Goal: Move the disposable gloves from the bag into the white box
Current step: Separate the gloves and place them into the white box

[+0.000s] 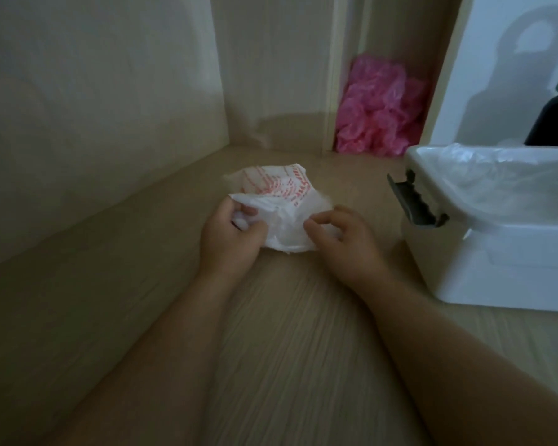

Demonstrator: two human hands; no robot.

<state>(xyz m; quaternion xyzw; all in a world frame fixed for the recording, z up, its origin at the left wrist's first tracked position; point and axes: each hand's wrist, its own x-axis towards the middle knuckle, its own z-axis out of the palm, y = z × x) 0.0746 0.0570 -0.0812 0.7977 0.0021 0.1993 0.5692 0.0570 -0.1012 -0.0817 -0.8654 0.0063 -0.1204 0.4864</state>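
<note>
White bag (277,201) w/ red print lies on the wood table (271,333), just left of the white box (496,268). L hand (229,236) grips the bag's side far from the box; R hand (342,236) pinches the near side. The box holds clear plastic (503,178). A pink plastic pile (377,111) sits behind the box, to its left.

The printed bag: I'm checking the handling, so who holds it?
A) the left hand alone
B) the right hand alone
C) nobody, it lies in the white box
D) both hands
D: the left hand grips the bag at its left edge while the right hand pinches its right side.
</note>
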